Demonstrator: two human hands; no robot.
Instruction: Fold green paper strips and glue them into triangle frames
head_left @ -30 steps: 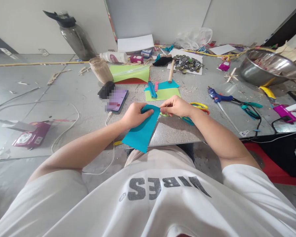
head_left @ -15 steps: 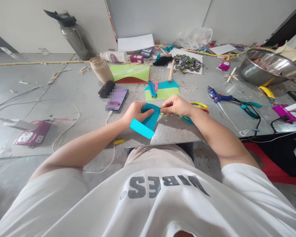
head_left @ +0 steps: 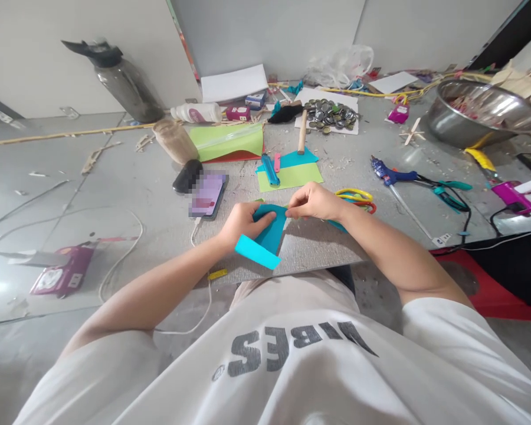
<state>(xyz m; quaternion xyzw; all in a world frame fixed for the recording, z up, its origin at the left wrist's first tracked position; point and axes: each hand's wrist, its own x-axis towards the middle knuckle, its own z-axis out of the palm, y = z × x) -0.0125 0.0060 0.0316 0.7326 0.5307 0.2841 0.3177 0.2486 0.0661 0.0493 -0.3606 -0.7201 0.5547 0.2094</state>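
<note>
A sheet of blue paper (head_left: 273, 231) with one end curled over is held low above the table's front edge. My left hand (head_left: 243, 223) grips its left side, thumb lying on top and the other fingers beneath. With closed fingertips my right hand (head_left: 312, 202) pinches the paper's upper right corner. Partly hidden behind the right wrist lie scissors (head_left: 357, 196) with yellow and red handles. Just beyond the hands is a flat green paper (head_left: 292, 177), and on it rest a blue cutter (head_left: 270, 170) and a small pink piece (head_left: 277, 162).
To the left are a phone (head_left: 209, 195) on a white cable and a jar (head_left: 176, 141). A glue gun (head_left: 392, 172) lies on the right, near a metal bowl (head_left: 464, 127). Bottle caps (head_left: 331, 115) are heaped at the back. A dark water bottle (head_left: 128, 85) stands back left.
The camera view has shifted, so the table contents appear slightly lower. Both hands keep their hold on the blue paper, with little visible change in its shape.
</note>
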